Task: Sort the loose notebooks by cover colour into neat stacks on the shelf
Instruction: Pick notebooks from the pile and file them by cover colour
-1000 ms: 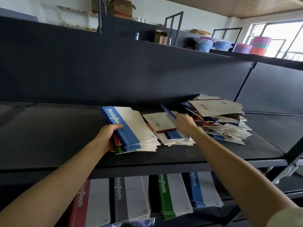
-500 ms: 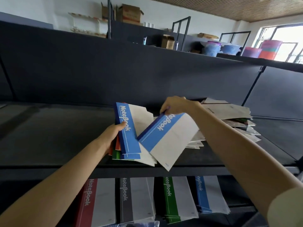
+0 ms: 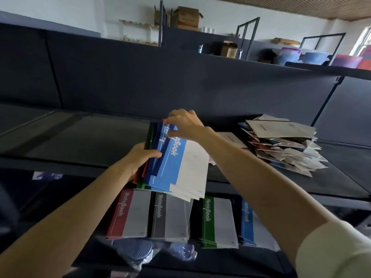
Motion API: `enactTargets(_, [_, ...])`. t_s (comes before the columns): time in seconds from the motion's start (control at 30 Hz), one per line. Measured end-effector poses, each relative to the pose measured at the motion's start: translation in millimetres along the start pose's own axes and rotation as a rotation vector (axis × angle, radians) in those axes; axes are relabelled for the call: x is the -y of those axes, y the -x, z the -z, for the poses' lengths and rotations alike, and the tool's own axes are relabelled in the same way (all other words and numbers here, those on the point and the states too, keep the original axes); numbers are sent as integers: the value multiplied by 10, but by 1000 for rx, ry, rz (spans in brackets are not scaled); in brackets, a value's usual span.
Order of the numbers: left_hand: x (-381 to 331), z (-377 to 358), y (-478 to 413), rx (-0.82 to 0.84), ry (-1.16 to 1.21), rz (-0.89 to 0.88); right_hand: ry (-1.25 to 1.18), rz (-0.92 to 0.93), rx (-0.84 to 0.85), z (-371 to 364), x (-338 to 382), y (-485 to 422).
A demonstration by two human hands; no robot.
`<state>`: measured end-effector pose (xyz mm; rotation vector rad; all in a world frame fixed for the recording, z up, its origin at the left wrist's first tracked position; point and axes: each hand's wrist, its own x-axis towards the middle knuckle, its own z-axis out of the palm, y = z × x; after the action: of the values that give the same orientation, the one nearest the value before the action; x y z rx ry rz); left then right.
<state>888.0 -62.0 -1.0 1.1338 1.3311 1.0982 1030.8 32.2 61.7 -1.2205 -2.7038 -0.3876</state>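
1. Bundle of thin card-covered notebooks (image 3: 180, 167): flat rectangles, fanned. The top cover has a light-blue band printed "NoteBook" in white beside a plain pale panel, and dark-blue, green and red edges show beneath. The bundle is held tilted over the front edge of the dark matt shelf (image 3: 80, 141).
2. Right hand (image 3: 184, 125): bent fingers (image 3: 174, 117) pinch the far end of the blue-banded covers.
3. Left hand (image 3: 142, 157): curled round the bundle's spine side, one digit lying across the top covers.
4. Loose pile of pale and coloured notebooks (image 3: 281, 145): splayed and untidy, on the same shelf, well to the right. The writing on its top cover is unreadable.
5. Lower shelf (image 3: 230, 263): red-banded stack (image 3: 128, 213), grey-banded stack (image 3: 170, 215), green-banded stack (image 3: 217, 221) and blue-banded stack (image 3: 248, 221) lie side by side, each printed "NoteBook".
6. Crumpled clear plastic bag (image 3: 140, 251): in front of the stacks.
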Motion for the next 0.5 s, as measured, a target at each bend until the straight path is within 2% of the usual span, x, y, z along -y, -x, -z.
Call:
enactTargets(0.13, [151,-361,445,-113,63,-3,-240,-238,80,-237,161,603])
enactTargets(0.3, [548,-914,1025,-331,259,37,-512,-617,199,-470,217,1707])
enactTargets(0.4, [818,-1222,1408,-343,334,94,-883,-852,313,-679,192,2303])
enactTargets(0.47, [975,-1369,1626,-344,346,154,-1197,-990,319,-792,243,2679])
enactTargets(0.5, [1037,-1423,1723,-338,341,176,-1281,-1038,313,-854,245,2848])
